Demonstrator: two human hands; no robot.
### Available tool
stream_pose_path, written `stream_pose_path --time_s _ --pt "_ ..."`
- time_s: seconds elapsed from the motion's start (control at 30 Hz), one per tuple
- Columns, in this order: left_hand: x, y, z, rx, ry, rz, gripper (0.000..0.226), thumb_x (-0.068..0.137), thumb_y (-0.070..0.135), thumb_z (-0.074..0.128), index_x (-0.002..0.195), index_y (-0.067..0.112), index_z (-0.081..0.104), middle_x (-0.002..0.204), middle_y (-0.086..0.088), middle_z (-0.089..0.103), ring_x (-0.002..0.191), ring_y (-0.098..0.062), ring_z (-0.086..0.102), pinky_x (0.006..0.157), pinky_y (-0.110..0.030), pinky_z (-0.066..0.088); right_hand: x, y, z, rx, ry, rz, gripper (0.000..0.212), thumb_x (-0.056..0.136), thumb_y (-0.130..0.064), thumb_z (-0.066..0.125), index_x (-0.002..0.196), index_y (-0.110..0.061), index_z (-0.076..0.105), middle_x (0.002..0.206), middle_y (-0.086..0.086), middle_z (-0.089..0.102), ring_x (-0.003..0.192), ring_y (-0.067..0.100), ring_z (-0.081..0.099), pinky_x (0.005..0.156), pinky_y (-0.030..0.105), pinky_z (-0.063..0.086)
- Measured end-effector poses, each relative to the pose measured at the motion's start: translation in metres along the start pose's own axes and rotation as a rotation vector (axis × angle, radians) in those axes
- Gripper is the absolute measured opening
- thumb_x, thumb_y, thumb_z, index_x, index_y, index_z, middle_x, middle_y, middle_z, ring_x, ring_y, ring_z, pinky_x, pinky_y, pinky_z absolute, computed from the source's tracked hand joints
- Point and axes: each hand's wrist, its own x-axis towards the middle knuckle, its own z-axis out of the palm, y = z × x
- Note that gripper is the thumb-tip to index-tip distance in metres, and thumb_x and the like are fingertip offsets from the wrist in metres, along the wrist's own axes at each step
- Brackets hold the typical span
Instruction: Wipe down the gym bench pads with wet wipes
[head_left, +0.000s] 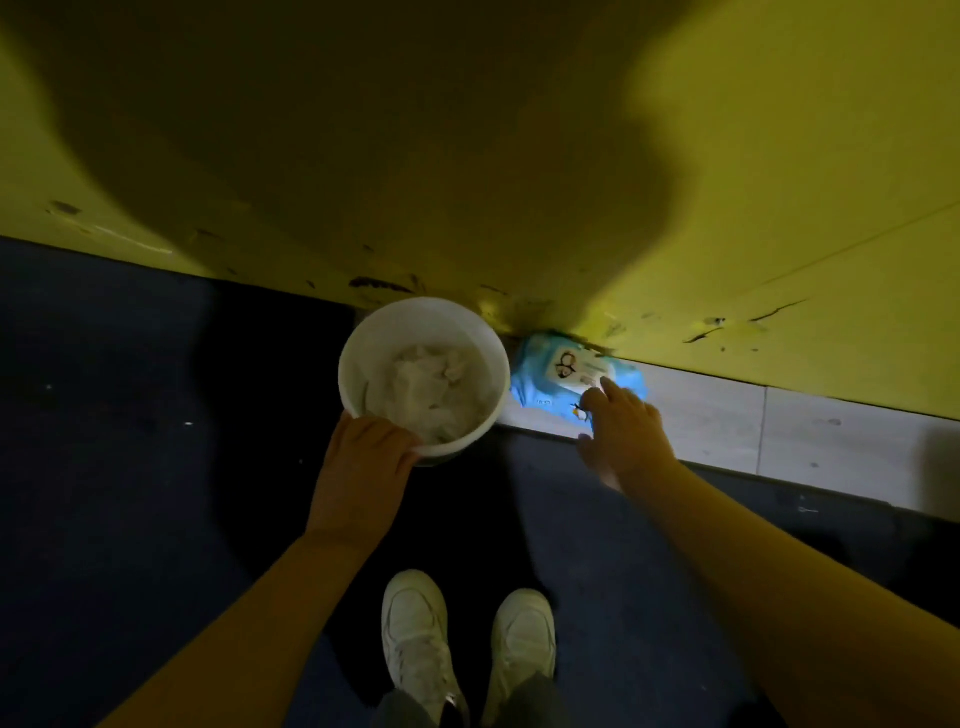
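A blue pack of wet wipes (540, 387) with a white lid lies on the floor against the yellow wall. My right hand (626, 434) reaches down over its near right corner with fingers stretched out, the fingertips at the pack's lid. A white round bucket (358, 358) stands left of the pack and holds crumpled used wipes (421, 389). My left hand (363, 462) grips the bucket's near rim. No gym bench pad is in view.
The yellow wall (779, 208) fills the upper half, scuffed near its base. A pale floor strip (727, 431) runs along it to the right. Dark blue flooring (130, 415) covers the rest. My two white shoes (467, 639) stand at the bottom centre.
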Motion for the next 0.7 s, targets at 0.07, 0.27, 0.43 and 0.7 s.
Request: stream_pose_path --time_s 0.07,0.27,0.43,0.7 --pt "0.001 0.001 0.014 -0.014 -0.010 0.006 0.033 0.094 0.032 0.041 0.085 0.015 0.067 0.087 -0.002 0.065 0.094 -0.030 0.062 0.100 -0.055 0.046 -0.007 -0.011 0.008 0.433 -0.093 0.162 0.037 0.094 -0.032 0.059 0.127 -0.020 0.046 0.111 0.003 0.059 0.088 0.021 0.059 0.069 0.030 0.045" --pt "0.025 0.009 0.053 0.067 -0.039 0.190 0.004 0.086 0.017 0.065 0.086 0.019 0.069 0.088 0.000 0.063 0.099 -0.029 0.061 0.108 -0.055 0.041 0.006 -0.066 0.034 1.319 -0.319 0.433 0.032 0.092 -0.030 0.063 0.113 -0.007 0.055 0.084 0.007 0.060 0.079 0.023 0.060 0.075 0.039 0.053" --pt "0.035 -0.006 0.064 0.116 -0.066 0.213 0.023 0.072 0.009 0.084 0.084 0.018 0.068 0.087 0.000 0.063 0.099 -0.026 0.059 0.106 -0.055 0.044 0.028 -0.081 0.062 1.373 -0.241 0.566 0.023 0.083 -0.022 0.066 0.102 -0.012 0.058 0.085 0.012 0.070 0.080 0.026 0.070 0.082 0.043 0.058" --pt "0.036 -0.035 0.066 0.232 -0.109 0.163 0.039 0.076 0.012 0.083 0.111 0.011 0.066 0.112 -0.011 0.063 0.110 -0.035 0.062 0.102 -0.051 0.047 0.031 -0.101 0.062 1.264 -0.152 0.459 0.022 0.086 -0.034 0.061 0.107 -0.027 0.061 0.104 0.004 0.069 0.099 0.028 0.065 0.085 0.044 0.054"
